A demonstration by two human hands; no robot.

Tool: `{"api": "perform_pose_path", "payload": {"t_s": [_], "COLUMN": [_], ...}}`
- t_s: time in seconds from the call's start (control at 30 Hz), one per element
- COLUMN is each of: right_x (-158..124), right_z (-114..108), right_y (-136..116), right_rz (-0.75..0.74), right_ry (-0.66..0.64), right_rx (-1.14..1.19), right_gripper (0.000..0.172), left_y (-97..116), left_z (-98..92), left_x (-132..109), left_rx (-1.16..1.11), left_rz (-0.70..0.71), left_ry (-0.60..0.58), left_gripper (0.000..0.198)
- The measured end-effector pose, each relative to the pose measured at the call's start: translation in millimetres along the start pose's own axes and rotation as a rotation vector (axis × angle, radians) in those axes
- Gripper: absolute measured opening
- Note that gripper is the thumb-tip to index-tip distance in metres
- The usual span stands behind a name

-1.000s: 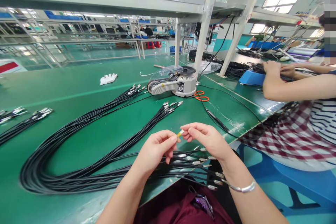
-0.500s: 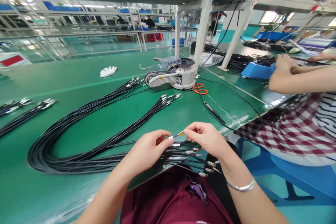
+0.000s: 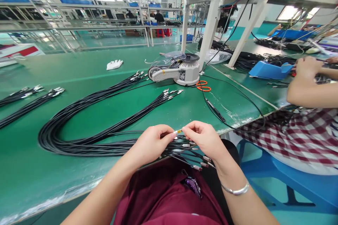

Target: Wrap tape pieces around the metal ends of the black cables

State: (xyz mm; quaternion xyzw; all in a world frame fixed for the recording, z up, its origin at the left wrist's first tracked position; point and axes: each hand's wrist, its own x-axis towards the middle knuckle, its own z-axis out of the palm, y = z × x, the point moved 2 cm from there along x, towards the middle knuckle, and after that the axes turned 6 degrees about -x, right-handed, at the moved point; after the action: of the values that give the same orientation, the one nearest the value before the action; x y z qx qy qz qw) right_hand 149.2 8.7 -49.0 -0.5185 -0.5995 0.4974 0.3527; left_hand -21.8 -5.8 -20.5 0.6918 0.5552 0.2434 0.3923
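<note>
My left hand (image 3: 151,144) is closed, its thumb and forefinger pinching a black cable near its end. From that pinch pokes a small silver-and-yellow cable end (image 3: 178,131). On its other side my right hand (image 3: 204,140) pinches the tip, with a silver bangle on the wrist; the fingertips hide the exact grip. Under both hands lie the loose connector ends (image 3: 196,167) of a black cable bundle (image 3: 79,150), hanging past the table's front edge. The bundle bends in a U on the left, and its other ends lie farther back.
Behind the hands stands a grey tape dispenser (image 3: 186,74), with orange-handled scissors (image 3: 204,86) and a black pen-like tool (image 3: 215,110) near it. A white glove (image 3: 114,64) and more cable bundles (image 3: 31,110) lie left. At right, a co-worker's arm (image 3: 308,84) is beside a blue holder (image 3: 270,70).
My hands have drawn slightly closer together, and the yellow part now sits against the silver piece. The view has shifted a little. The co-worker's arm has moved right, away from the blue holder.
</note>
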Motion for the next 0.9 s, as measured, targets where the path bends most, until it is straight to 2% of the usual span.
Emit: {"api": "perform_pose_path", "payload": {"t_s": [0.13,0.33,0.6,0.77,0.9], "right_x": [0,0,-3,-3,-3], "right_z": [0,3,4,1,0], "right_y": [5,7,6,8,9], "right_rz": [-0.010,-0.017,-0.037,-0.076,-0.118], "right_ry": [0.005,0.009,0.056,0.008,-0.005], "right_rx": [-0.002,0.040,0.007,-0.013,-0.054], "right_gripper": [0.024,0.024,0.022,0.020,0.019], "left_y": [1,-1,2,3,3], "left_z": [0.7,4.4,8.7,6.5,4.4], "left_x": [1,-1,1,5,10], "left_rx": [-0.017,-0.064,0.070,-0.040,-0.015], "left_rz": [0.001,0.018,0.073,0.004,0.019], "left_ry": [0.001,0.077,0.102,0.020,-0.073], "left_gripper": [0.029,0.023,0.022,0.023,0.025]}}
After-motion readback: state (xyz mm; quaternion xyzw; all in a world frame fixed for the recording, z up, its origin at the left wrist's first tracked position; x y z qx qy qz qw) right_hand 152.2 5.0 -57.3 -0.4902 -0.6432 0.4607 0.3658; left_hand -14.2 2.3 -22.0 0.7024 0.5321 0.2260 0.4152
